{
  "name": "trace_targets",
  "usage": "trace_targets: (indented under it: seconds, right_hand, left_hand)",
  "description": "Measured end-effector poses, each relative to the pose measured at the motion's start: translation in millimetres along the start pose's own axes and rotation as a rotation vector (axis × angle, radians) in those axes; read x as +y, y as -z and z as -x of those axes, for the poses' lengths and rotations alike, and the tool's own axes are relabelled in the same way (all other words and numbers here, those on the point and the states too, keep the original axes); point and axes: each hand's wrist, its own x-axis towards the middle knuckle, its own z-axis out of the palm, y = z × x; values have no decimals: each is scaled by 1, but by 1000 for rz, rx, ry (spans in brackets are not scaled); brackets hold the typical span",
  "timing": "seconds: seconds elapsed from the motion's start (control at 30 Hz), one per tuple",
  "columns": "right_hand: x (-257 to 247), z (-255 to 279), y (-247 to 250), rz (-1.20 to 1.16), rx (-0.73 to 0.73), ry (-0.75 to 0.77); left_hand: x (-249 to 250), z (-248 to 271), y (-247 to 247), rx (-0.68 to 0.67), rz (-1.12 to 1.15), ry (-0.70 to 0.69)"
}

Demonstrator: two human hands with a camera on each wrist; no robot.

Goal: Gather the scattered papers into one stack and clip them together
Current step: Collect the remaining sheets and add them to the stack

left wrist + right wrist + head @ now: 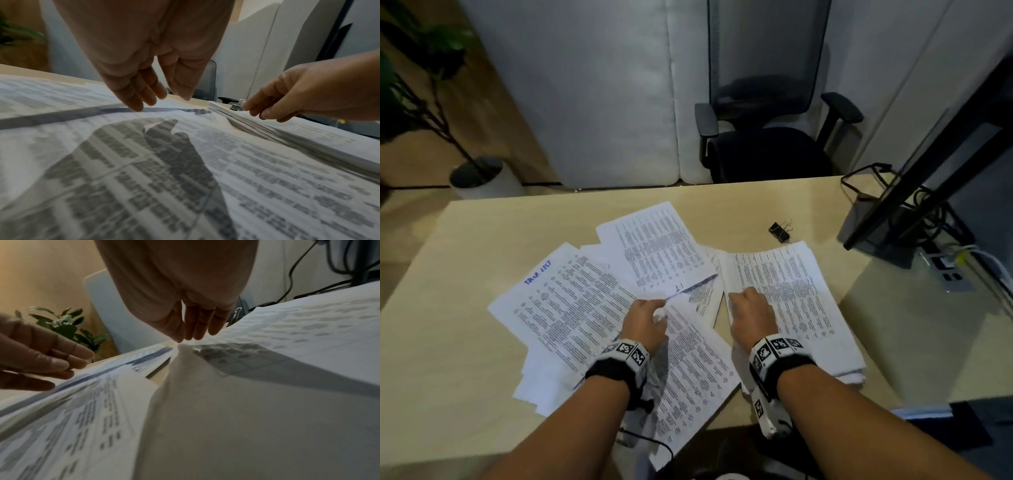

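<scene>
Printed sheets (571, 308) lie fanned across the wooden desk (482, 222), one of them overhanging its near edge. A thicker paper stack (808, 308) sits to the right. My left hand (659, 308) hovers over the loose sheets with fingers stretched out; in the left wrist view its fingertips (137, 105) touch a sheet. My right hand (736, 301) pinches the stack's left edge, which rises to its fingertips (180, 339) in the right wrist view. A black binder clip (780, 232) lies on the desk beyond the stack, apart from both hands.
A monitor (914, 192) stands at the desk's right side, with cables and a power strip (948, 270) behind it. A black office chair (767, 137) is behind the far edge. A potted plant (479, 174) stands on the floor at the left.
</scene>
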Motion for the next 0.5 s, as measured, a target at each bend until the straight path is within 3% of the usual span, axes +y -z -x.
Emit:
trace_targets:
  seconds: [0.1,0.17,0.33,0.5]
  right_hand:
    - [-24,-4,-13,-50,2,52]
    - [-40,-7,-21,-71,-10,82]
    - [-77,-10,-33,-25,-163,18]
    - [-110,-12,-46,107,-271,-38]
  left_hand:
    - [-31,3,15,91,-41,61]
    - [-52,4,28,120,-77,189]
    - [-107,11,60,73,-112,582]
    - [-135,14,83,13,30,797]
